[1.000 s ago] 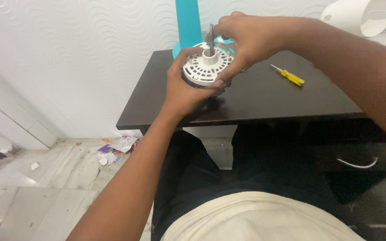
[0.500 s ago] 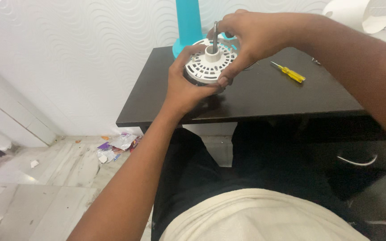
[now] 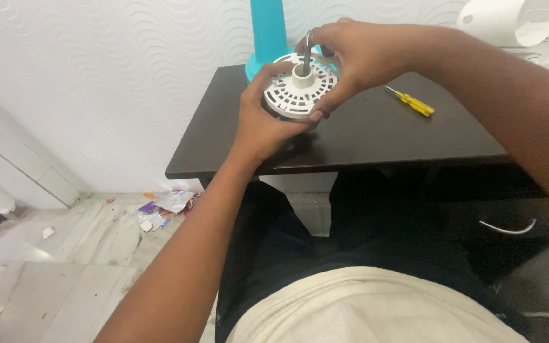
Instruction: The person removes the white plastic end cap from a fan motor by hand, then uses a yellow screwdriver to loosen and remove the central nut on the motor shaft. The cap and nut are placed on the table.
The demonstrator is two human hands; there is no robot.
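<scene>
Left hand (image 3: 258,121) cupped under a white slotted motor housing (image 3: 300,89), clamped on its near rim, held just above the dark bench (image 3: 376,136); right hand (image 3: 357,54) gripping its far edge beside the upright metal shaft (image 3: 307,51); yellow screwdriver (image 3: 411,101) lying apart on the bench

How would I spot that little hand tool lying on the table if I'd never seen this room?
Find the dark table against the white patterned wall. On its right part, beyond the right hand, lies a small screwdriver, apart from the hands and the round white vented part. Its clear yellow handle and thin metal shaft set it apart.
</scene>
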